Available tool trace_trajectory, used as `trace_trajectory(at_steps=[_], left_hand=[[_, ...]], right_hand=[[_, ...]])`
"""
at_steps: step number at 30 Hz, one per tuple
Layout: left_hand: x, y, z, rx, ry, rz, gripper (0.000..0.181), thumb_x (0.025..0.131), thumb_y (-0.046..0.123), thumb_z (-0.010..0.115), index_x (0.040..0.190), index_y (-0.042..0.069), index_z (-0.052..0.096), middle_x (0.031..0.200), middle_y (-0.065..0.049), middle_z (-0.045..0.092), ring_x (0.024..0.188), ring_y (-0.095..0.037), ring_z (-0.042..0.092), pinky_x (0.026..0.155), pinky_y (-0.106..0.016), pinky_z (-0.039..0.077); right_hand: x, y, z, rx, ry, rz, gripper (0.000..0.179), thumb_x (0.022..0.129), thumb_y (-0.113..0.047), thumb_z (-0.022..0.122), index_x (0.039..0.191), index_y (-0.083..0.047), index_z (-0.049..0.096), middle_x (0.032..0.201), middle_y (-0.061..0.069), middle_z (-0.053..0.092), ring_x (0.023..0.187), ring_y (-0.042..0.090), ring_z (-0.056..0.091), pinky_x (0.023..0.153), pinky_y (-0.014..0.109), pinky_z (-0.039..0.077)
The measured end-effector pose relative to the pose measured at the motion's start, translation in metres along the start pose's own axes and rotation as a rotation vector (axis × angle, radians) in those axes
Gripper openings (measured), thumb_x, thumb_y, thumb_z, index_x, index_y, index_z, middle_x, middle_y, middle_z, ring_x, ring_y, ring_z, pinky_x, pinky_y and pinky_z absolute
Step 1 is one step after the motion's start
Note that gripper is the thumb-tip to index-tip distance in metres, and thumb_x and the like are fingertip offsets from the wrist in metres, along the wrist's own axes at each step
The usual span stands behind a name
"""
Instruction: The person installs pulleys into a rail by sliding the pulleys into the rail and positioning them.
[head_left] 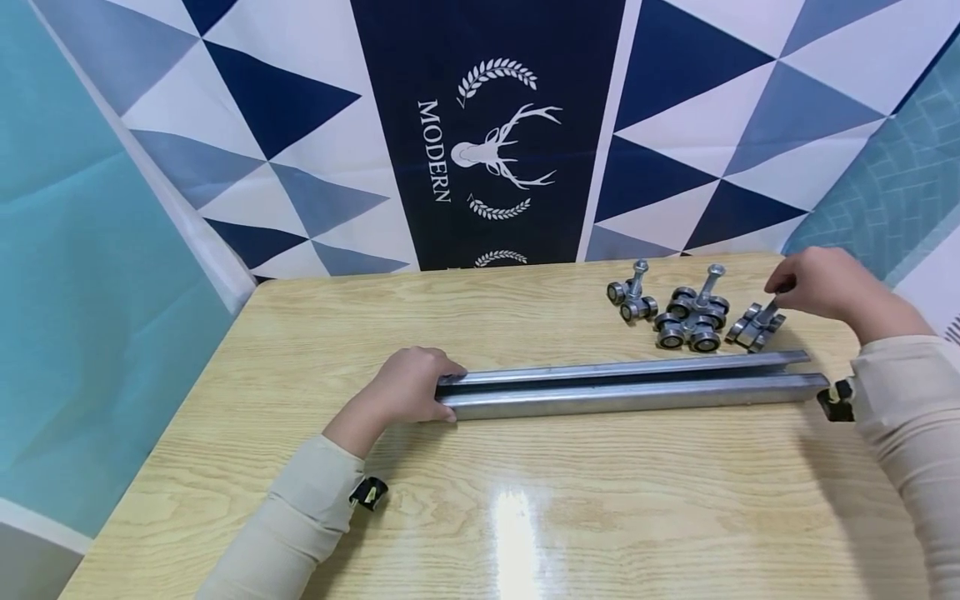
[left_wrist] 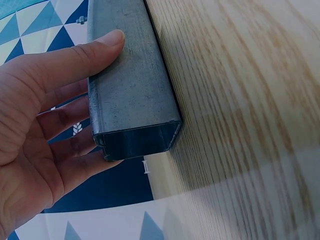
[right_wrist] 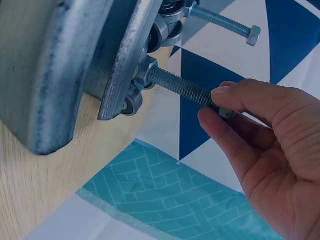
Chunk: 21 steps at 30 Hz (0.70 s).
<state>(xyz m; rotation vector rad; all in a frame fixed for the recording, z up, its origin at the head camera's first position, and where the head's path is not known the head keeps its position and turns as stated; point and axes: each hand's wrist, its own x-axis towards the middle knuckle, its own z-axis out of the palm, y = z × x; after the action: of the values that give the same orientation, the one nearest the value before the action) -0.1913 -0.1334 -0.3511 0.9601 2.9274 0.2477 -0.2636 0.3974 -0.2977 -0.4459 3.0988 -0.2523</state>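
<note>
A long metal C-shaped rail [head_left: 637, 398] lies across the table, its slot facing up. My left hand [head_left: 411, 385] grips its left end; in the left wrist view the thumb [left_wrist: 107, 47] presses one side wall and the fingers reach round the other. Beyond the rail's right end, my right hand [head_left: 825, 283] pinches the bolt head of a wheeled trolley [head_left: 753, 327] between thumb and fingertips. In the right wrist view the threaded bolt [right_wrist: 182, 87] runs from those fingertips down to the trolley's wheels, partly hidden behind the rail [right_wrist: 55, 90].
Several more roller trolleys [head_left: 692, 321] with upright bolts stand behind the rail's right half, one [head_left: 632, 293] a little apart. The wooden table [head_left: 600, 500] ends at a patterned cloth [head_left: 315, 167] at the back. Each sleeve has a black wrist device [head_left: 369, 493] by its cuff.
</note>
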Motion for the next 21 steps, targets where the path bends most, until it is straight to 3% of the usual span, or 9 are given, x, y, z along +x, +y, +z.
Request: trace_trajectory(at_steps=[9,13,17,21], left_hand=[[0.000,0.000,0.005,-0.009,0.006,0.008,0.061,0.066,0.035,0.090,0.119,0.014,0.071,0.106,-0.003,0.069,0.095,-0.018,0.064,0.085,-0.037,0.050],[-0.002,0.000,0.004,-0.005,0.007,0.002,0.061,0.066,0.035,0.090,0.120,0.014,0.071,0.105,-0.003,0.069,0.093,-0.018,0.064,0.083,-0.037,0.051],[-0.004,0.001,0.004,-0.009,0.006,-0.003,0.061,0.066,0.035,0.090,0.120,0.014,0.070,0.104,-0.003,0.069,0.092,-0.018,0.064,0.083,-0.037,0.051],[-0.004,0.002,0.004,-0.008,0.014,-0.002,0.061,0.066,0.035,0.091,0.120,0.014,0.070,0.104,-0.003,0.070,0.093,-0.018,0.064,0.083,-0.037,0.051]], right_hand=[[-0.011,0.006,-0.001,0.062,0.011,0.099,0.011,0.080,-0.006,0.071,0.087,0.002,0.074,0.078,0.013,0.070,0.069,0.026,0.060,0.063,0.048,0.050],[-0.014,0.008,-0.003,0.043,0.022,0.103,0.013,0.081,-0.007,0.070,0.089,0.003,0.074,0.081,0.016,0.070,0.073,0.033,0.061,0.066,0.052,0.049],[-0.017,0.012,-0.005,0.026,0.064,0.121,0.014,0.081,-0.006,0.070,0.089,0.005,0.073,0.081,0.019,0.070,0.076,0.040,0.061,0.067,0.055,0.048],[-0.022,0.016,-0.008,0.011,0.124,0.162,0.013,0.081,-0.005,0.069,0.084,0.007,0.072,0.076,0.021,0.068,0.071,0.039,0.060,0.062,0.054,0.048]])
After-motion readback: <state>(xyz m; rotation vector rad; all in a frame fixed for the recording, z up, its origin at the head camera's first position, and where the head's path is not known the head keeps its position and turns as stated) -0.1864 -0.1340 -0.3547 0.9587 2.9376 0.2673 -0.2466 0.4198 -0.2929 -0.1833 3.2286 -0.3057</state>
